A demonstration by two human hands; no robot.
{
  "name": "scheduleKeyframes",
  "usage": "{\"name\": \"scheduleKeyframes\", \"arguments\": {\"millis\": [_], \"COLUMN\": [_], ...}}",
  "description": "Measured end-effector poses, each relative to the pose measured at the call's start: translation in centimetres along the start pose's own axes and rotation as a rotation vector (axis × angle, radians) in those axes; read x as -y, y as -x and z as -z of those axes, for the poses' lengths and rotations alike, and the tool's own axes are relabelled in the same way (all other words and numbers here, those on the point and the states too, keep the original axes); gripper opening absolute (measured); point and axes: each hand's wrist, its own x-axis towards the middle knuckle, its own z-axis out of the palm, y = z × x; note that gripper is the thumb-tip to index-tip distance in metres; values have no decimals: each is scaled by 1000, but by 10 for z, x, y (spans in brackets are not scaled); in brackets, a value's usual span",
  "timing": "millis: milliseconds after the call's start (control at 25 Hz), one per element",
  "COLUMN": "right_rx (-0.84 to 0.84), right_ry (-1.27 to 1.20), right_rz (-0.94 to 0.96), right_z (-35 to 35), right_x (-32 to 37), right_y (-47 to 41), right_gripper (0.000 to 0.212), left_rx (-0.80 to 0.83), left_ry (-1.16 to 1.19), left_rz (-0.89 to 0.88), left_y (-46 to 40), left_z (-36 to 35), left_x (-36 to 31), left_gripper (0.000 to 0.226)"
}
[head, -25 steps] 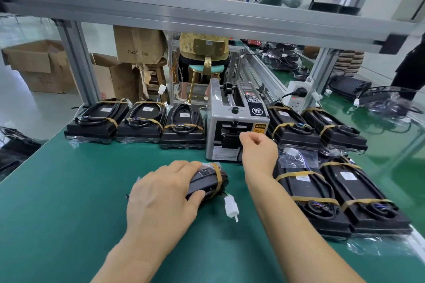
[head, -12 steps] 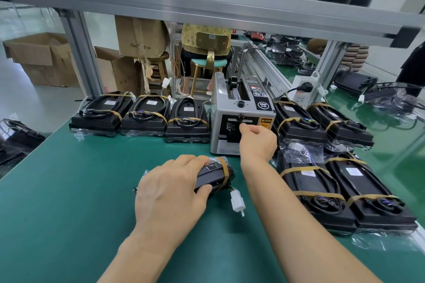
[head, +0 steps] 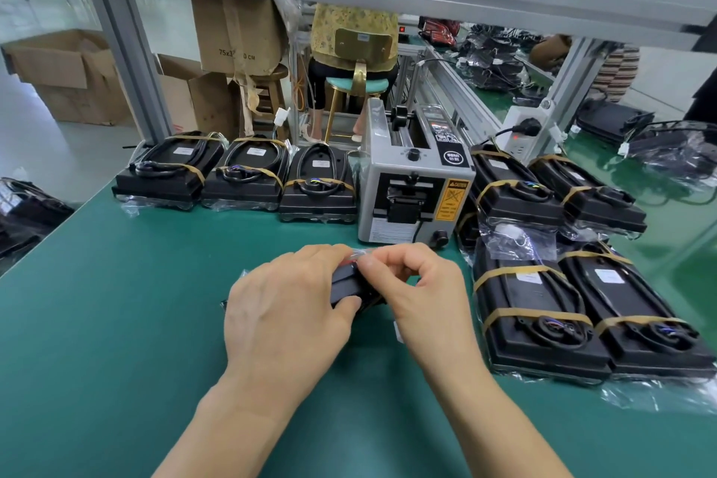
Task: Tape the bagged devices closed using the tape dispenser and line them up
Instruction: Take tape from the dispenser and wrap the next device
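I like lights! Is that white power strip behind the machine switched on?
On. A red light glows on the power strip, beside the black plug pushed into it.

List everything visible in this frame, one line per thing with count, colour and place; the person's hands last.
Tape dispenser: one, grey, back centre of table.
Taped bagged devices, left row: three, black with tan tape, left of dispenser.
Taped bagged devices, right group: four plainly visible, black, right of dispenser.
Held device: one, black, bagged, between both hands.
Table: one, green mat.
Cardboard boxes: several, brown, on floor behind.
Stool: one, teal seat, a person seated.
Power strip: one, white, behind right group.
Left hand: grips held device.
Right hand: pinches at device's top edge.
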Motion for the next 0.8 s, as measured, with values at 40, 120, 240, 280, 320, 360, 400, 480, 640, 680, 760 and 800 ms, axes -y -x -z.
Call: {"name": "scheduleKeyframes", "arguments": {"millis": [40, 120, 240, 280, 320, 360, 400, 480, 640, 680, 760, 800], "right_rx": [2, -12, -45, -49, -54, -59, -63, -49, -21, -29, -41, -35], "right_ry": [30, 84, 153, 173, 182, 170, 139, 81, 123, 132, 130, 123], "right_rz": [23, 48, 39, 28, 14, -8, -36, -68, -22, -26, -52, -64], "right_z": [0, -2, -6, -6, -5, -4, -1, 1, -7, -8, -8, -8], "right_x": [2, 5, 8, 9, 9, 8, 7, 7, 11, 11, 10, 10], "right_y": [2, 3, 4, 3, 1, -1, -3, -4, 3, 2, -1, -2], "right_gripper": [15, 16, 15, 15, 15, 16, 16, 16, 15, 16, 17, 15], "left_rx": [2, 11, 5, 2, 3, 8, 13, 24, 28, 34, 49, 52], "left_ry": [3, 9, 20, 19, 16, 12, 7, 2, 29, 26, 11, 11], "left_rz": [1, 9, 10, 5, 2, 0, -1, 4, 10, 12, 21, 25], "left_y": [0, 0, 1, 1, 1, 0, 0, 1, 1, 1, 1, 1], "left_z": [0, 0, 0, 0, 0, 0, 1, 1, 1, 1, 2, 3], "left_x": [0, 0, -1, -1, 0, 0, 0, -1, -1, 0, -1, -1], "left_gripper": [43, 41, 39, 39, 40, 41, 43, 45, 39, 39, 41, 42]}}
